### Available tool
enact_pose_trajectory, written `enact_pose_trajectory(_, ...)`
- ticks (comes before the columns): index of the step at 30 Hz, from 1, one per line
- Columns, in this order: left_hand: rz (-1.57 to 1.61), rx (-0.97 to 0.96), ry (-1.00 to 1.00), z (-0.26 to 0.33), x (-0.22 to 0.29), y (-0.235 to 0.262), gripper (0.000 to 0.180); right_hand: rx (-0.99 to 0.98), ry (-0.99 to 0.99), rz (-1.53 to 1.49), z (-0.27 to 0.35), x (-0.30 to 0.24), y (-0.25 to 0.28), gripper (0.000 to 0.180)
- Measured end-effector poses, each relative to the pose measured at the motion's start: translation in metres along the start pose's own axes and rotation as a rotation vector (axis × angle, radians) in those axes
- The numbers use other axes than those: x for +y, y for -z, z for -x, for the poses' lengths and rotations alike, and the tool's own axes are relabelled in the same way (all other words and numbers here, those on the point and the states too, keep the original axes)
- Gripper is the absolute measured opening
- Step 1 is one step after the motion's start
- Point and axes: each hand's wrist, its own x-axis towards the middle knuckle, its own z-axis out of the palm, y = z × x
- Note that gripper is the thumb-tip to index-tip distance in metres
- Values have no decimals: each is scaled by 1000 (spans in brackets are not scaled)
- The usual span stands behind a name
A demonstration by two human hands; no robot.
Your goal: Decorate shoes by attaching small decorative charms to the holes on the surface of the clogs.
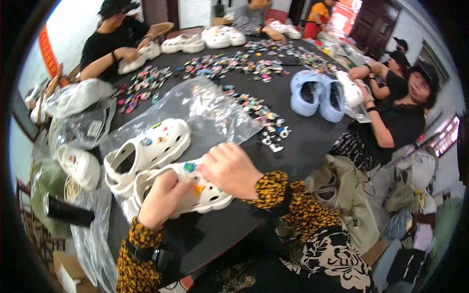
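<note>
My left hand (162, 199) is closed round the opening of a white clog (211, 199), its thumb lying over the upper. My right hand (229, 167) is curled over the same clog's toe, its fingertips bent down beside a blue-green shoe charm (189, 167). Whatever those fingers pinch is hidden. An orange charm (197, 189) sits on the upper between my hands. Just beyond lies a matching white clog (171, 141) with several small charms fixed in its holes.
Loose charms (224, 63) cover much of the dark table, some on a clear plastic bag (146, 115). Light-blue clogs (305, 97) stand at right, another white clog (80, 166) at left near a black cylinder (68, 211). Several co-workers sit round the table handling white clogs.
</note>
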Motion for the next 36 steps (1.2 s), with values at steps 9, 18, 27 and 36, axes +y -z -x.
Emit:
enact_pose_trajectory(9, 100, -42, 161, 3, 4, -4, 19, 96, -37, -72, 4, 8, -10, 26)
enact_pose_trajectory(18, 45, 40, 51, 6, -10, 5, 24, 193, 154, -41, -4, 10, -13, 23)
enact_pose_trajectory(27, 81, -24, 25, 4, -6, 4, 26, 163, -361, -554, -5, 10, -14, 35)
enact_pose_trajectory(36, 35, -26, 39, 4, 2, 5, 31, -42, -234, -555, 3, 19, 21, 9)
